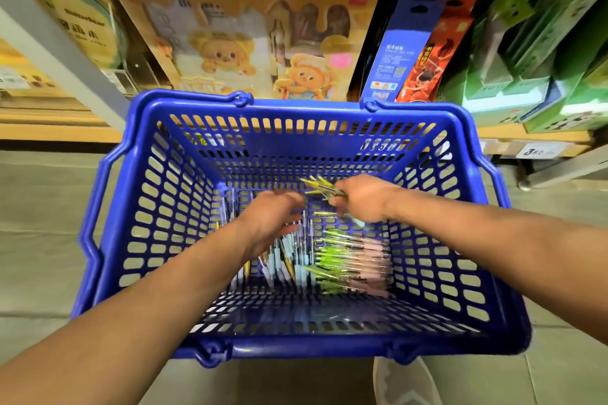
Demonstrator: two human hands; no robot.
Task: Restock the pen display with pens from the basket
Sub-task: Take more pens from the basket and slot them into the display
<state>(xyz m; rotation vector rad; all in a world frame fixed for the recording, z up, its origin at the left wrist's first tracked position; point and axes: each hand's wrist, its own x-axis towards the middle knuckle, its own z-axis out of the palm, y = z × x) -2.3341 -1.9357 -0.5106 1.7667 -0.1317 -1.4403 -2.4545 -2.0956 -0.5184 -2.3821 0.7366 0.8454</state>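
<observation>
Inside the blue basket (pixel 296 110), the right hand (pixel 362 200) is clutching a bunch of green pens (pixel 320 189) above its floor; the left hand (pixel 273 217) is reaching among loose pens (pixel 348 260) lying on its floor, grip unclear

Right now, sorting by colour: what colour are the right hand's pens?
The pens are yellow-green; head view.

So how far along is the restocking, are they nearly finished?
Probably not nearly. Done: nothing already placed can be seen from this view. In hand: the right hand grips a bunch of green pens, while the left hand reaches among the pale blue pens. Left: many green-and-pink pens and the pale blue ones lie in the blue basket.
</observation>
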